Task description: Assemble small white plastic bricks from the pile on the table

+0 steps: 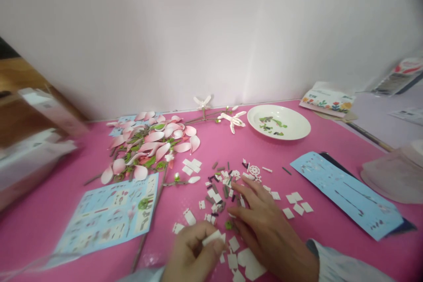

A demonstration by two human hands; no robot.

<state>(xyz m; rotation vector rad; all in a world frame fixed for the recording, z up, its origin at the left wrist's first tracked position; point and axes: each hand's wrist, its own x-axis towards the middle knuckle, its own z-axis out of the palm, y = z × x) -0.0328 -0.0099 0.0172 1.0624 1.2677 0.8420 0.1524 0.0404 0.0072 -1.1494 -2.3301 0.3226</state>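
Observation:
At the bottom centre, my left hand (194,253) pinches a small white piece (213,238) between thumb and forefinger. Just to its right, my right hand (267,224) is spread low, its fingertips among a heap of small white, grey and black pieces (216,196) on the pink table. Whether those fingertips touch a piece is unclear. Square white tiles (297,205) lie beyond the right hand, and more lie below between the hands. A green round piece (228,224) is beside the right fingers.
Pink petals and branches (155,141) are piled at the left above a blue instruction sheet (109,216). A white plate (279,122) holds green bits. White flowers on a branch (205,116) lie near the wall. Another blue sheet (346,194) lies right, beside a translucent container (393,176).

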